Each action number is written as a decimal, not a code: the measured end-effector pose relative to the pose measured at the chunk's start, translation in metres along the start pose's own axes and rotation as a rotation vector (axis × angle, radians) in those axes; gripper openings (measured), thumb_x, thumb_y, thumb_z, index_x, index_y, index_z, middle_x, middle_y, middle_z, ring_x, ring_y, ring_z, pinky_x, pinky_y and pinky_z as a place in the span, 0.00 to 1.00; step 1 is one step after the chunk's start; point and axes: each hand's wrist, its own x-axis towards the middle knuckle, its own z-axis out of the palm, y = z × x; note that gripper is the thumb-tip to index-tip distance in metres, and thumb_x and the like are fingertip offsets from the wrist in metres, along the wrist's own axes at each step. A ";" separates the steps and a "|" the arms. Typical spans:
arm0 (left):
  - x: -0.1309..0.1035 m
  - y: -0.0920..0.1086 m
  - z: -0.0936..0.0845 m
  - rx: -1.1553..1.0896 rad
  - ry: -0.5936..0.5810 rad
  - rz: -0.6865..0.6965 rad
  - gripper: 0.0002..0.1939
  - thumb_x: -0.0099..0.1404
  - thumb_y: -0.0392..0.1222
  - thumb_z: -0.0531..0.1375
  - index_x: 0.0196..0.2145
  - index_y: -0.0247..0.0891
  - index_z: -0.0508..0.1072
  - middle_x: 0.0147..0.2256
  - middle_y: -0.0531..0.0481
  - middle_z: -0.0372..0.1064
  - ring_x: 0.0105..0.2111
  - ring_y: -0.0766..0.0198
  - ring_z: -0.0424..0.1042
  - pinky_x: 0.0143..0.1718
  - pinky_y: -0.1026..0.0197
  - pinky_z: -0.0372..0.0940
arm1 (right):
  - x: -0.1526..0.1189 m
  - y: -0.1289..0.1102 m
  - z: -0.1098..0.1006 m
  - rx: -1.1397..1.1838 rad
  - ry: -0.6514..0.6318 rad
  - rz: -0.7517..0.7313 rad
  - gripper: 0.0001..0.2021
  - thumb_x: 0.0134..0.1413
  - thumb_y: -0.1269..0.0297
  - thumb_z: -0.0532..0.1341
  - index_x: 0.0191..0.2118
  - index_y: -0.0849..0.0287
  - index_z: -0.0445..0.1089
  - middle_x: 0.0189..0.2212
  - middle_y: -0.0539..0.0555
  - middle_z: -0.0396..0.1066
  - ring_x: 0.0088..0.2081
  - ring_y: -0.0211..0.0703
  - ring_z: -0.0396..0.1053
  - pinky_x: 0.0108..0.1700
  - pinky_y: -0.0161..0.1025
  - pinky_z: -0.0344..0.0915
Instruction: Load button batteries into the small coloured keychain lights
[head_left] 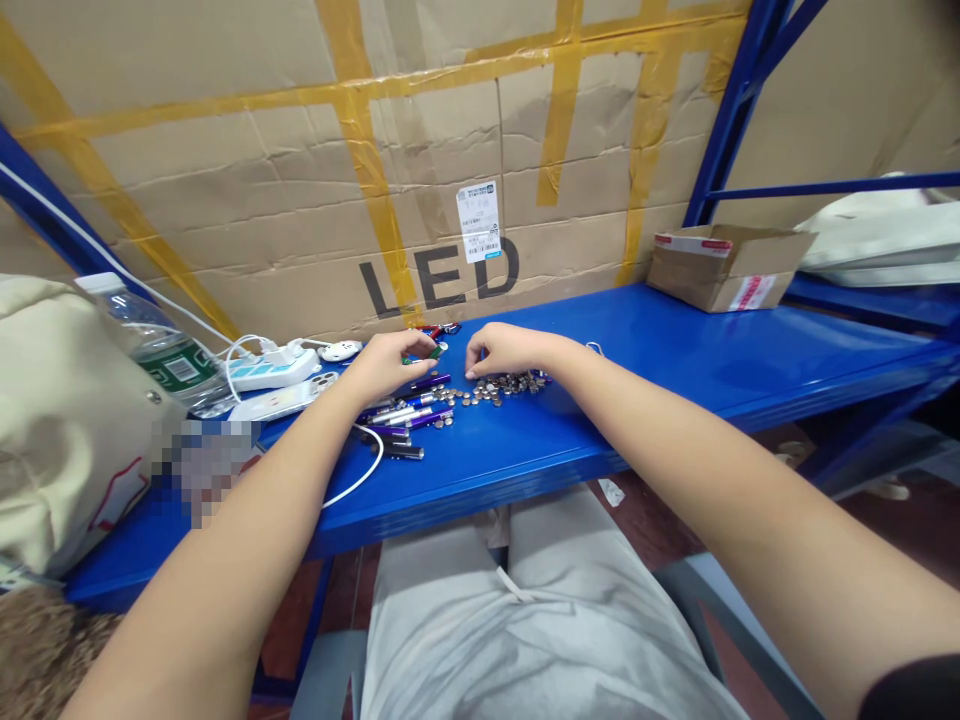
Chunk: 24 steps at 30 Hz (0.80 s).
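A: Nearest first. What's at the bottom?
B: Wearer's lap, grey trousers (540, 600), below the front edge of a blue table (510, 450). Both forearms reach over it.

A: Next, on the tabletop?
B: White cable (381, 450) looping by the front edge, left of centre. Just beyond, a loose bundle of pen-like tubes (405, 416): silver, purple, blue, black. Right of them, small round metal discs (495, 388), heaped at the right, scattered toward the tubes.

A: The hands?
B: Left hand (390, 362) above the far end of the bundle, thumb and fingers curved with a gap between. A green item (435, 353) shows at the fingertips; cannot tell whether it is gripped. Right hand (499, 350) low over the near-left part of the heap, thumb and fingertips drawn together; whether a disc sits between them, cannot tell.

A: Farther off?
B: Red-handled tool (433, 331) behind the left hand. To the left, phone (274, 403), power strip (274, 370), clear bottle (176, 355). Right, an open cardboard box (697, 280).

A: Backdrop?
B: Large taped carton (262, 200), printed "LED".
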 end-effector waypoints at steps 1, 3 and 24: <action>0.000 0.000 0.000 0.000 0.000 -0.004 0.13 0.58 0.46 0.60 0.40 0.40 0.75 0.40 0.49 0.77 0.40 0.58 0.75 0.47 0.57 0.68 | -0.001 0.001 -0.001 -0.003 0.008 0.006 0.04 0.47 0.67 0.65 0.32 0.57 0.78 0.34 0.51 0.78 0.35 0.40 0.73 0.36 0.35 0.64; 0.000 0.001 0.000 -0.003 -0.002 -0.003 0.13 0.58 0.46 0.60 0.40 0.40 0.75 0.40 0.49 0.77 0.40 0.59 0.75 0.47 0.57 0.68 | -0.002 0.003 -0.002 -0.022 -0.003 0.033 0.07 0.47 0.66 0.66 0.35 0.57 0.78 0.35 0.51 0.78 0.35 0.40 0.72 0.35 0.35 0.64; -0.002 0.007 0.004 -0.225 -0.028 -0.008 0.16 0.58 0.50 0.62 0.41 0.38 0.75 0.39 0.47 0.78 0.40 0.57 0.76 0.47 0.54 0.69 | 0.001 -0.014 0.002 0.287 0.413 -0.158 0.11 0.48 0.61 0.66 0.36 0.64 0.75 0.24 0.48 0.65 0.28 0.35 0.59 0.32 0.36 0.57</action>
